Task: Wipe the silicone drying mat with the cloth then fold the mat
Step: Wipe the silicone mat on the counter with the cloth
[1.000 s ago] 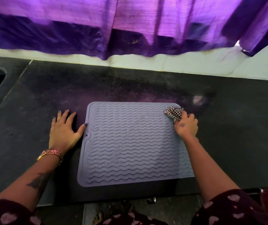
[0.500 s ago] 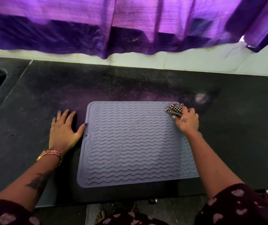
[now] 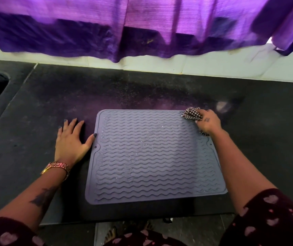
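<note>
My right hand point(image 3: 208, 122) grips the checked cloth point(image 3: 192, 113) at the far right corner of the grey mat point(image 3: 151, 157), which lies flat on the dark counter point(image 3: 35, 112); my left hand point(image 3: 71, 141) rests flat beside it, thumb touching the mat's edge.

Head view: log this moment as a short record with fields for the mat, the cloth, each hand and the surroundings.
mat: grey silicone drying mat with wavy ridges, lying flat and unfolded on the dark stone counter; glistening droplets across its middle
cloth: black-and-white checked cloth, bunched at the mat's far right corner
right hand: right hand grips the cloth on that corner
left hand: left hand flat on the counter, thumb at the mat's left edge
surroundings: purple curtain hanging behind the counter
</note>
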A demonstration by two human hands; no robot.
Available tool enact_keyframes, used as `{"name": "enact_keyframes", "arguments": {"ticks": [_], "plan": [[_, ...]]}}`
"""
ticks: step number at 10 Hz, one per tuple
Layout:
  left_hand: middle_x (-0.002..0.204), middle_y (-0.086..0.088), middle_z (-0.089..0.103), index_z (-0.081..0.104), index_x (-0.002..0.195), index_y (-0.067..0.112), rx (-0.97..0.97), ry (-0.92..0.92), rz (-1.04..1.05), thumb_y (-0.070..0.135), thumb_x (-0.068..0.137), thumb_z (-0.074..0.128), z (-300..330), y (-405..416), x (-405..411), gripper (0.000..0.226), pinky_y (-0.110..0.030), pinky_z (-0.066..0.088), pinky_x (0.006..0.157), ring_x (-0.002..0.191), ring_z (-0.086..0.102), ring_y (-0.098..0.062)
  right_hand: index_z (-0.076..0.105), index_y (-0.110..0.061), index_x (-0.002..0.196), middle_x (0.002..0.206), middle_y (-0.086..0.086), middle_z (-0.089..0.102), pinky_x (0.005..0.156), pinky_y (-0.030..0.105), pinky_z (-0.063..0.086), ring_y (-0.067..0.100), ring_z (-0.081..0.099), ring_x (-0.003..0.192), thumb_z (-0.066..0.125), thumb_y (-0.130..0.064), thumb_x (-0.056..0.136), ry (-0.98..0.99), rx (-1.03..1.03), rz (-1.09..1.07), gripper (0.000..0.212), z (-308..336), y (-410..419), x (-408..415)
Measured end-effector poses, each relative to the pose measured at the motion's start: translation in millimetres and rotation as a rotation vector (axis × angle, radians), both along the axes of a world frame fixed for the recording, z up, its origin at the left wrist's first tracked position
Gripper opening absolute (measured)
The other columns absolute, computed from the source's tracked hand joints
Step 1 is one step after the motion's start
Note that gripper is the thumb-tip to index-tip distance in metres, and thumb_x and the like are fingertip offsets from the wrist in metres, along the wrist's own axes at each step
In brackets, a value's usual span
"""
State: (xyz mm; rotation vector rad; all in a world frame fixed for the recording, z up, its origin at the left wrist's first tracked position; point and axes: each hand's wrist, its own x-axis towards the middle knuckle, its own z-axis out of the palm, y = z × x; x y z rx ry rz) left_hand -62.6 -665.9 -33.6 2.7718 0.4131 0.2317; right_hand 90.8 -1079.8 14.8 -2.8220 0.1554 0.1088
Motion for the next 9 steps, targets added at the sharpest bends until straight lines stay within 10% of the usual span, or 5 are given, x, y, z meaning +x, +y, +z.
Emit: {"name": "enact_keyframes", "arguments": {"ticks": [9], "plan": [[0.153,-0.009,0.030,0.040,0.141,0.015,0.013,0.021,0.001,0.067,0.077,0.031,-2,2,2,0.082,-0.046,0.010,0.118,0.144,0.014,-0.030,0.017,-0.025,0.148,0.146,0.017,0.023,0.110,0.041,0.023,0.035,0.025,0.132,0.045,-0.015,0.092,-0.062,-0.182,0.030,0.064,-22,57,-29]]}}
